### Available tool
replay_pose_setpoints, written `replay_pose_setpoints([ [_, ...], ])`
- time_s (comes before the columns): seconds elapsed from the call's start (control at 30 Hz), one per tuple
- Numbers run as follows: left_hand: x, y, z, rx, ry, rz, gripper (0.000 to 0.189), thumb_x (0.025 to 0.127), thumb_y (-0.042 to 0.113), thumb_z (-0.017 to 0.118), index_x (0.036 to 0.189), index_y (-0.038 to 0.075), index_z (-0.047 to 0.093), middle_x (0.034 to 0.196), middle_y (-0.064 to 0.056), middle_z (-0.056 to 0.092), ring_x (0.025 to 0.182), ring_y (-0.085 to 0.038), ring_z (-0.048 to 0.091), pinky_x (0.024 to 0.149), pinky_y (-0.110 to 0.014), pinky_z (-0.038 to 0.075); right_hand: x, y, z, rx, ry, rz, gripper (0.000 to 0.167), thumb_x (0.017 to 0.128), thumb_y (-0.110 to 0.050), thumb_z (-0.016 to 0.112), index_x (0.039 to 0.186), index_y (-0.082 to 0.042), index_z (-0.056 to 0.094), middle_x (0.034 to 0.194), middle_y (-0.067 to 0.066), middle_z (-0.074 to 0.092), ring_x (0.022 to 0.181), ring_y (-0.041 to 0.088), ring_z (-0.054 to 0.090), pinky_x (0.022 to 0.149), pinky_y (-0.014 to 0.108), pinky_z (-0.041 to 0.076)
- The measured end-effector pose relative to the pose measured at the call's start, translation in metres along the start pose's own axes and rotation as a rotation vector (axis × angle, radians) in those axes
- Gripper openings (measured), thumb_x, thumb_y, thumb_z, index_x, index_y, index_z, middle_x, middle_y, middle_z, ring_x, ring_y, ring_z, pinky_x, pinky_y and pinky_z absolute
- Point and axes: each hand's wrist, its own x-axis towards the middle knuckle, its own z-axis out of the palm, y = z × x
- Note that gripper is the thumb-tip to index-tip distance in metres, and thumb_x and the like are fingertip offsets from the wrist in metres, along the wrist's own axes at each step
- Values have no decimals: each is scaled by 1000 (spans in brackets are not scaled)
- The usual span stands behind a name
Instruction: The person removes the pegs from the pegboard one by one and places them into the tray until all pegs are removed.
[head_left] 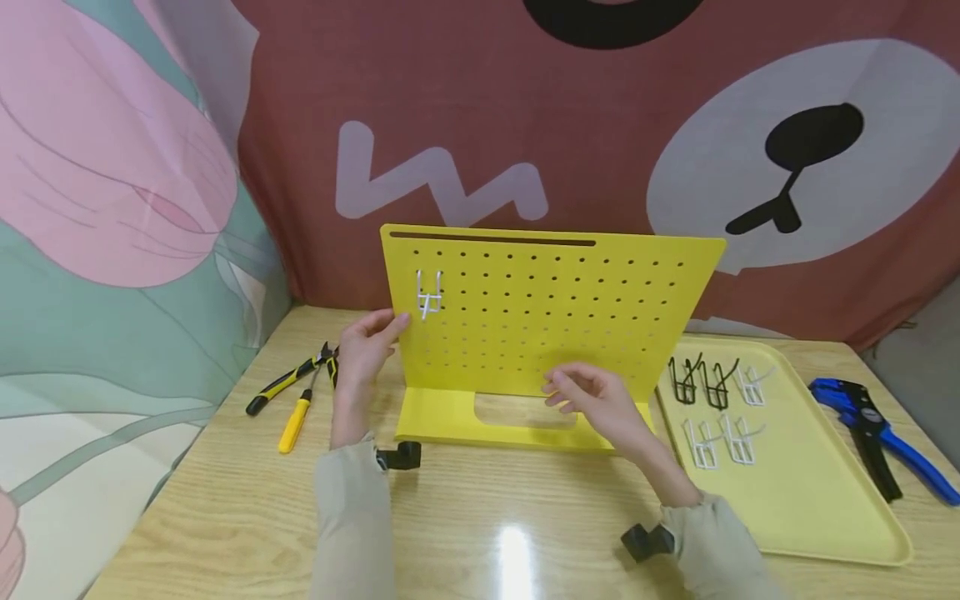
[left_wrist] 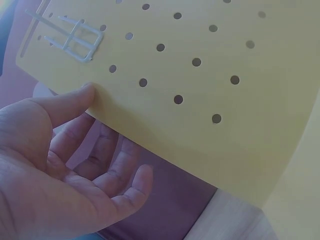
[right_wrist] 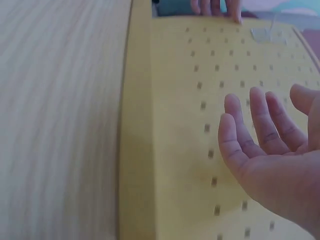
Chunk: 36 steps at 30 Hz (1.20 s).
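Observation:
A yellow pegboard (head_left: pixel 517 317) stands upright on its flat base, with rows of small holes across its panel. One white wire hook (head_left: pixel 428 296) hangs in the holes near its upper left corner. My left hand (head_left: pixel 367 346) pinches the board's left edge, thumb on the front face (left_wrist: pixel 75 102) and fingers behind the edge, just below the hook. In front of the lower right of the panel is my right hand (head_left: pixel 596 400), its fingers loosely bent and holding nothing. The right wrist view shows this hand (right_wrist: pixel 280 150) palm up before the holes.
At right lies a yellow tray (head_left: pixel 810 508) with black wire hooks (head_left: pixel 716 385) and white wire hooks (head_left: pixel 738 439). Beyond it are blue wire strippers (head_left: pixel 870 425). Left of the board lie cutting pliers (head_left: pixel 288 383) and a yellow-handled screwdriver (head_left: pixel 296 425). A printed curtain (head_left: pixel 600 167) hangs behind.

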Motion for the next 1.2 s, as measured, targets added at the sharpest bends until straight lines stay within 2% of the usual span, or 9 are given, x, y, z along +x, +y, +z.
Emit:
replay_pose_setpoints([
  [0.27,-1,-1,-1,-8,-5,1,45,90,31,69,126,6,62,123,-9,57,107,-21,54,96,-43,44,25,-27,45,82,-43,-44,34,100,-23,54,114,8,60,106,25,64,94,38,64,81,50,53],
  [0.4,0,-1,-1,-9,6,7,44,90,31,69,125,6,62,122,-9,58,105,-20,55,96,-43,45,38,-39,62,94,-79,-67,33,100,-22,54,116,6,60,107,25,64,93,36,64,81,52,52],
  [0.57,1,-1,-2,-8,19,3,41,90,29,69,123,6,64,117,-8,59,100,-19,56,96,-44,45,54,-52,81,92,-88,-104,31,100,-18,54,122,2,57,103,21,66,87,29,66,76,41,55],
  [0.7,2,-2,0,-10,28,12,41,90,29,70,122,4,64,113,-7,61,97,-17,56,94,-44,45,63,-64,95,117,-82,-152,33,100,-16,53,131,-7,53,108,21,66,93,34,66,75,35,55],
  [0.87,2,-2,2,-11,37,22,41,89,29,70,120,3,65,110,-6,62,96,-14,56,89,-39,48,70,-73,108,153,-98,-192,38,100,-14,53,138,-11,49,117,23,62,102,38,62,81,39,53],
  [1.0,2,-2,3,-7,36,20,42,89,29,70,122,2,64,114,-8,61,97,-15,56,89,-38,48,72,-79,115,161,-116,-186,41,99,-15,55,139,-13,48,119,21,61,98,33,64,81,38,54],
  [1.1,2,-1,3,-3,33,17,41,91,28,67,123,3,63,118,-10,60,97,-15,56,92,-40,47,72,-84,118,151,-137,-162,39,99,-20,56,137,-14,52,119,16,63,90,26,66,79,34,54],
  [1.2,1,-1,2,0,32,12,38,93,24,65,124,3,62,120,-11,60,95,-14,56,92,-41,46,74,-87,120,143,-153,-149,36,99,-23,56,133,-12,55,118,10,63,86,24,66,77,32,54],
])
